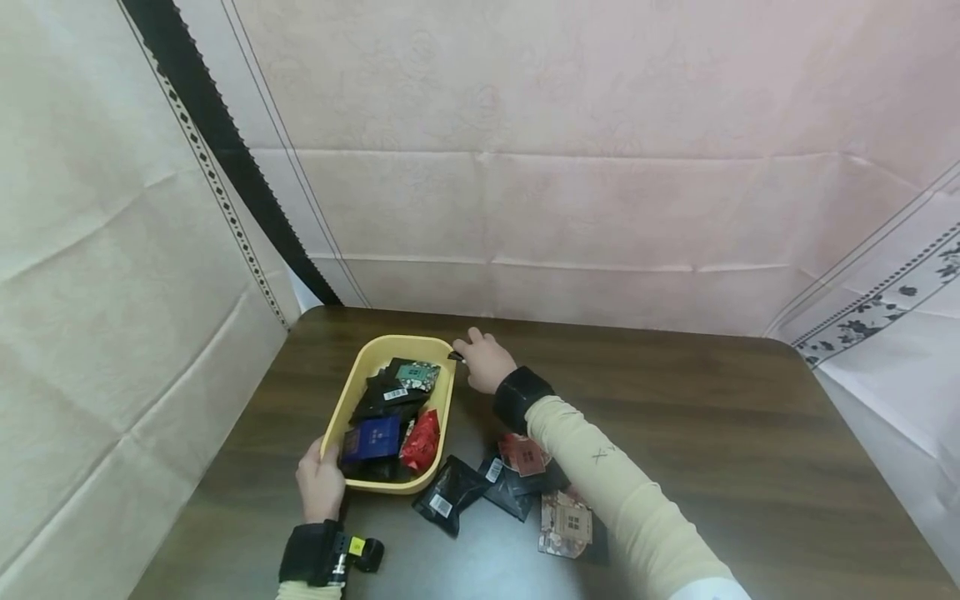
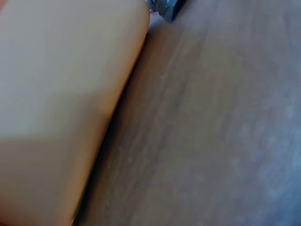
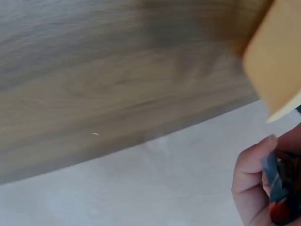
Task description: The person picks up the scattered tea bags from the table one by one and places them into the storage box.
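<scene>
A yellow plastic basket (image 1: 355, 398) stands on the left of the table and holds several small packets, among them a blue one (image 1: 380, 437), a red one (image 1: 421, 440) and a black one with a green patterned label (image 1: 417, 376). My left hand (image 1: 320, 485) grips its near left corner, thumb over the rim. The basket's pale wall (image 2: 61, 80) fills the left of the left wrist view. At the far right corner, my right hand (image 1: 487, 363) pinches a dark packet (image 3: 276, 181), bluish with a red patch in the right wrist view and mostly hidden by the fingers.
Right of the basket lie a black packet (image 1: 451, 495) with a white label, a reddish packet (image 1: 524, 454) and a beige patterned one (image 1: 565, 525), partly under my right forearm. The wooden table (image 1: 720, 433) ends at a pale cloth backdrop (image 1: 600, 208).
</scene>
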Demonstrator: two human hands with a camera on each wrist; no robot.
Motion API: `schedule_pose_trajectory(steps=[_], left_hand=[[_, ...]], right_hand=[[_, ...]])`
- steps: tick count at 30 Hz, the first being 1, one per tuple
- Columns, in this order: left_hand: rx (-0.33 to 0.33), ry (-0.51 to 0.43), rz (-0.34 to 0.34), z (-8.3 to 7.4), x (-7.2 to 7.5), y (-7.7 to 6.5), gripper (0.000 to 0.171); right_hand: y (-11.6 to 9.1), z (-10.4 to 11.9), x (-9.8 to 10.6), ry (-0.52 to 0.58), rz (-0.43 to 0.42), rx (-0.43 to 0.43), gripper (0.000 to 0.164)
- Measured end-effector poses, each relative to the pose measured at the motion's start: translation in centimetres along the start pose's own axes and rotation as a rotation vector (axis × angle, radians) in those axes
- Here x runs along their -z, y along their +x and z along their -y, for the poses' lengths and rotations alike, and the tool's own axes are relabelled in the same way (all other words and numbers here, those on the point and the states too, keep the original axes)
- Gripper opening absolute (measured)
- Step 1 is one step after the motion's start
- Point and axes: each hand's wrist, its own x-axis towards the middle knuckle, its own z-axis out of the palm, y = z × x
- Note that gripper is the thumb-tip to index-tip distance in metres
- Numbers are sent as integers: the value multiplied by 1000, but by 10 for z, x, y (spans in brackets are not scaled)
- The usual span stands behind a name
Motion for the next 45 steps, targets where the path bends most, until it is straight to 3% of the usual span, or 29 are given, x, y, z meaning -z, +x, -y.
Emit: schedule_pose_trajectory(steps=[11,18,28,36,39,45], left_hand=[[17,-14,35,-1,-11,-11,37],[-16,-20,9,1,-14,-17,35],[-52,-6,-36,-7,-9,-6,35],[-61,3,-75,-7,-1,1,34],[-63,7,-68,-6,2,2,34],[-95,55,-39,-1,3,-2,34]], right_hand=[[5,50,9,21,41,79,61],[-2,59,0,111,118,151,77],[-27,28,15,231,79,179,65],[-74,-11,9,201,63,197,61],[-98,-22,0,147,105,194,69],[-145,-27,-25,63,283,106,87]])
